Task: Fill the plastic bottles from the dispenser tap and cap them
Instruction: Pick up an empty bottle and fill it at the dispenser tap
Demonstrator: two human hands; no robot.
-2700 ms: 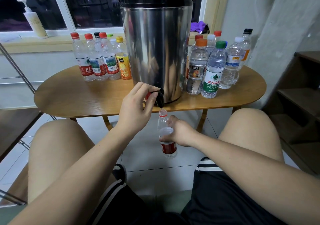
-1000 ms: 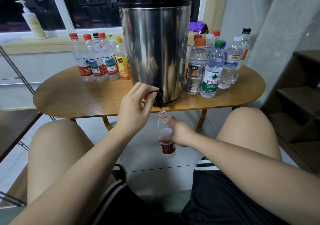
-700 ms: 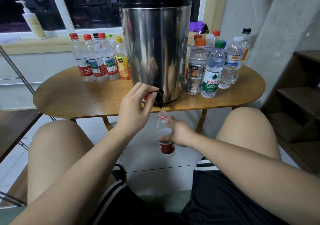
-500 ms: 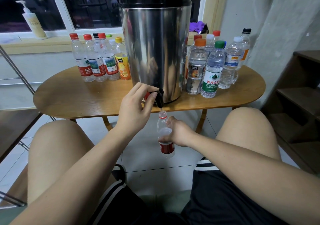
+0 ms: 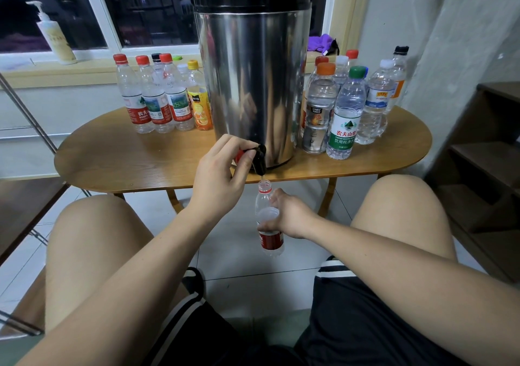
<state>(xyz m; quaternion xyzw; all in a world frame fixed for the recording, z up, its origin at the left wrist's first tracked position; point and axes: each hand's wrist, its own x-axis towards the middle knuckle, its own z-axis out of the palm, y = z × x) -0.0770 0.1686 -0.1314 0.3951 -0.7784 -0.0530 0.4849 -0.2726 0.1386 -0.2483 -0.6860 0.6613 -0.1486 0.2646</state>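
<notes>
A tall steel dispenser (image 5: 253, 84) with a black lid stands on the round wooden table (image 5: 118, 157). Its black tap (image 5: 260, 160) juts over the table's front edge. My left hand (image 5: 219, 174) grips the tap's lever, fingers curled round it. Right below the spout my right hand (image 5: 287, 213) holds an uncapped clear bottle (image 5: 267, 225) with a red label, upright, its open mouth under the tap. A thin stream runs into it. The water level sits high in the bottle.
Capped bottles (image 5: 157, 98) stand in a group left of the dispenser; another group (image 5: 346, 104) stands to its right. A pump bottle (image 5: 56, 36) sits on the windowsill. My bare knees flank the bottle. Dark wooden shelves (image 5: 489, 154) are at right, over a tiled floor.
Both hands have stayed in place. The water level in the bottle has risen slightly.
</notes>
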